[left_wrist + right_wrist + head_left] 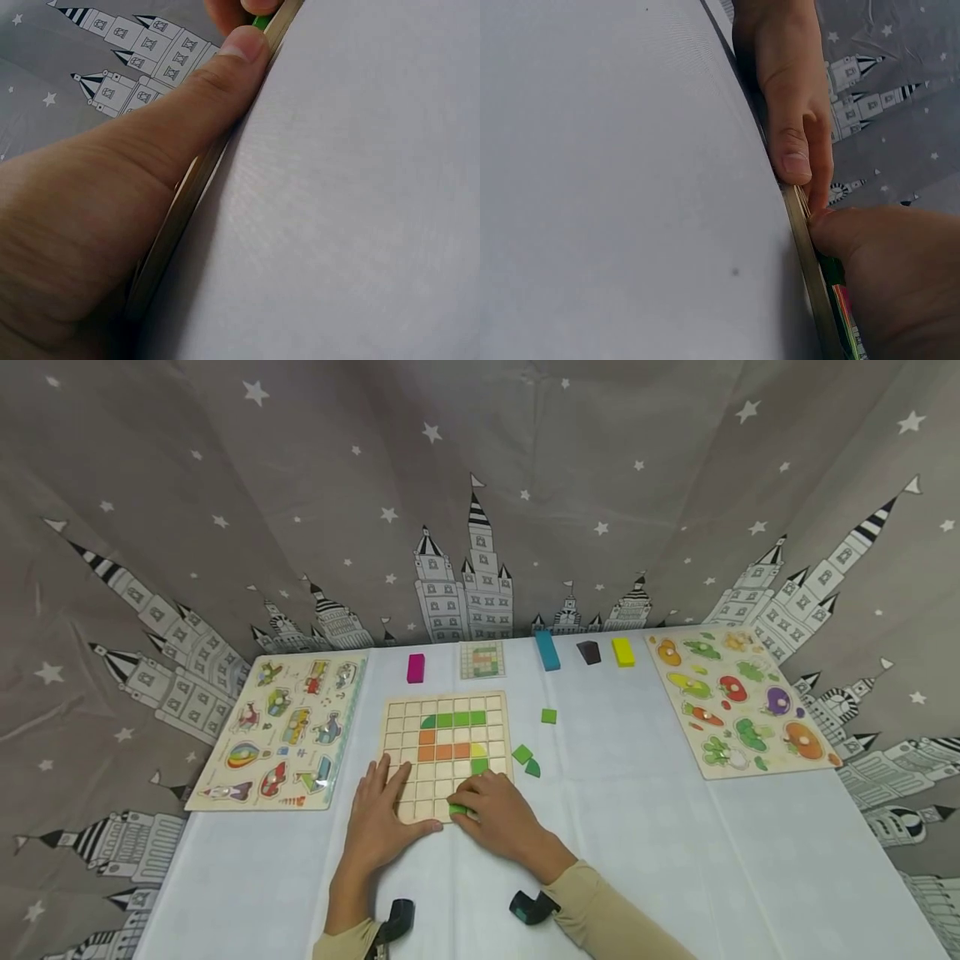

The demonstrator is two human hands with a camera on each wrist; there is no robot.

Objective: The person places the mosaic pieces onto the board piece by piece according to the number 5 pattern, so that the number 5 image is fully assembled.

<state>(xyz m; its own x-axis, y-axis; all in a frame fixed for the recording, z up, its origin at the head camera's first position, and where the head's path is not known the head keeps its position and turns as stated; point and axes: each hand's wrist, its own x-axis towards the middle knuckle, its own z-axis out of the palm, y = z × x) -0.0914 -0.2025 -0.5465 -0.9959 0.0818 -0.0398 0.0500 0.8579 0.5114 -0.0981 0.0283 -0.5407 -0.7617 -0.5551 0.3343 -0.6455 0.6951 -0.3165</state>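
Note:
A wooden grid board (446,697) lies in front of me. Set in its cells are a row of green tiles (461,718), several orange tiles (444,752), a yellow rounded tile (478,749) and a green square below it. My left hand (382,814) rests spread on the board's near left corner, its thumb (225,67) along the front edge. At the near edge my right hand (498,814) pinches a green tile (457,809), partly hidden by the fingers. Right of the board lie two loose green squares (549,716) and a green quarter-round tile (532,767).
Behind the board is a small pattern card (482,660). A pink block (416,668), a blue block (547,650), a dark block (588,652) and a yellow block (622,652) stand along the back. Picture puzzles flank them: vehicles (255,735) left, vegetables (720,693) right.

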